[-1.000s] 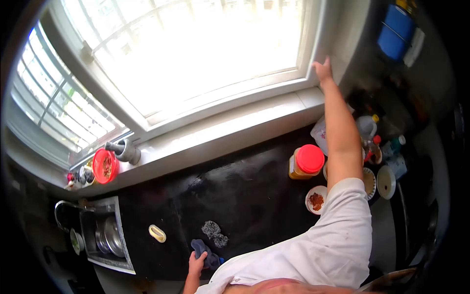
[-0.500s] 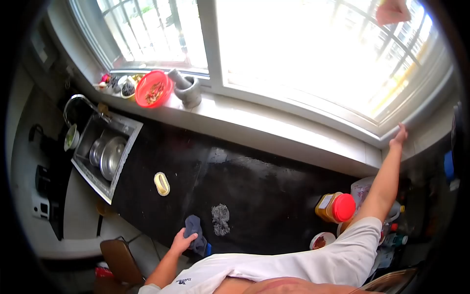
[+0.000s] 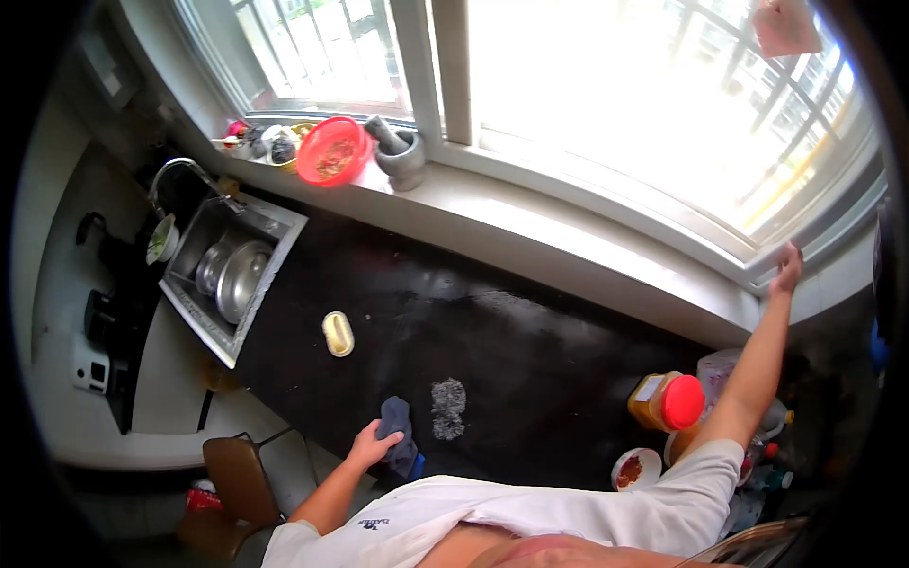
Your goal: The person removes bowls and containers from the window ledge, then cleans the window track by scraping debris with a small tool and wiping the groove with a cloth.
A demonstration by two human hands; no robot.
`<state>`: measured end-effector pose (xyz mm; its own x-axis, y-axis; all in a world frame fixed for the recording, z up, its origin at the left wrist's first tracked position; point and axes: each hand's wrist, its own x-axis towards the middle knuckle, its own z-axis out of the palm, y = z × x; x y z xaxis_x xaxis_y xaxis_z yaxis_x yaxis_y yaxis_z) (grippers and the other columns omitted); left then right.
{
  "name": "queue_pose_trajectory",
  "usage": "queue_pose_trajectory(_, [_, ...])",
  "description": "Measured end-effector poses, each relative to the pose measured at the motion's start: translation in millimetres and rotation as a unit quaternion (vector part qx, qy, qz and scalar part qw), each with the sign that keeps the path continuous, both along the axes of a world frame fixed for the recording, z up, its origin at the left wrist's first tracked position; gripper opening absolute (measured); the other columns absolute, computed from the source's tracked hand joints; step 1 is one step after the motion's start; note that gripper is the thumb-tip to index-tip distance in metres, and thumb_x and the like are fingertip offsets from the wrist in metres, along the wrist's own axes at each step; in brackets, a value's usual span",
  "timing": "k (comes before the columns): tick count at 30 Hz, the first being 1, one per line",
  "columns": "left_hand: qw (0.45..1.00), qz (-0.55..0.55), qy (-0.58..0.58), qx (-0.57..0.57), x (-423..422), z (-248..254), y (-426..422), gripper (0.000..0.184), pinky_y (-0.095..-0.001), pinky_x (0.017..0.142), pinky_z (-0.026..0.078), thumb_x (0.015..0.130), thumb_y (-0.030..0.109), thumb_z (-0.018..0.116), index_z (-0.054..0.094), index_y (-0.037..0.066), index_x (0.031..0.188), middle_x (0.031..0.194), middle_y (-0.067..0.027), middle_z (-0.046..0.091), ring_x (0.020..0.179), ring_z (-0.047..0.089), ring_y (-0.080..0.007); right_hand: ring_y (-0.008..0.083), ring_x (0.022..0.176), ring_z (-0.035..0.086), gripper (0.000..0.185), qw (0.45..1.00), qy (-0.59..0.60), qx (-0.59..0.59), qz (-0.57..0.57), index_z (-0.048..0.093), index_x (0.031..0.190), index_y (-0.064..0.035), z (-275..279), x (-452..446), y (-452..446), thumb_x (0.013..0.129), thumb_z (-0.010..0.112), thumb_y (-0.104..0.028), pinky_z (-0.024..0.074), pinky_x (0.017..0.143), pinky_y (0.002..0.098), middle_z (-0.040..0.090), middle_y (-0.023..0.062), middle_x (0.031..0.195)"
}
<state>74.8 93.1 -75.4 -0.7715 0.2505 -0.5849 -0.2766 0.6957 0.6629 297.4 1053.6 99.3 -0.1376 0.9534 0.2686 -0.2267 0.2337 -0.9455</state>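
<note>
Window (image 3: 625, 104) at right hand (image 3: 786, 270), dark grey cloth (image 3: 398, 421) in left hand (image 3: 373, 445)

Stretched to the window's lower right corner with the right hand, touching it or just beside it; cannot tell finger spread or grip. Holding the bunched cloth in the partly closed left hand, thumb on top, at the near edge of the countertop (image 3: 540, 388). Just right of the left hand, steel wool (image 3: 448, 410); ahead of it, a pale oval scrubber (image 3: 338, 334); back from the right hand, a red-lidded jar (image 3: 668, 401).
</note>
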Motion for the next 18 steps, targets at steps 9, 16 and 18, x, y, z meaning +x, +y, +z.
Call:
queue_pose_trajectory(9, [0.989,0.012,-0.146,0.008,-18.5,26.7,12.8,0.093,-0.0426,0.068,0.063,0.074,0.051,0.08,0.039,0.003,0.142,0.133,-0.0234,0.052,0.107,0.064,-0.0323,0.0131,0.113,0.046,0.046,0.999,-0.015,-0.011,0.036,0.057,0.122,-0.0138,-2.9,-4.6,5.6,0.084,0.065,-0.038,0.0273,0.103,0.0322,0.055,-0.0013,0.119])
queue_pose_trajectory(16, [0.976,-0.079,0.014,-0.201,-104.0,92.4,28.4,0.094,-0.0364,0.061,0.058,0.074,0.059,0.073,0.044,-0.003,0.139,0.11,-0.0279,0.066,0.061,0.071,-0.0281,0.0132,0.117,0.046,0.054,0.999,-0.013,-0.014,0.039,0.053,0.129,-0.0155,0.6,-10.3,-1.3,0.083,0.068,-0.041,0.0248,0.105,0.0323,0.054,-0.001,0.125])
queue_pose_trajectory(18, [0.987,-0.069,0.064,-0.132,-158.3,85.4,23.9,0.07,-0.0318,0.057,0.057,0.08,0.048,0.075,0.055,0.001,0.128,0.093,-0.0174,0.069,0.053,0.064,-0.0199,0.0136,0.12,0.045,0.055,0.999,-0.009,-0.022,0.039,0.052,0.131,-0.0154,2.0,-10.2,-1.3,0.085,0.065,-0.042,0.0219,0.109,0.0333,0.053,-0.0005,0.128])
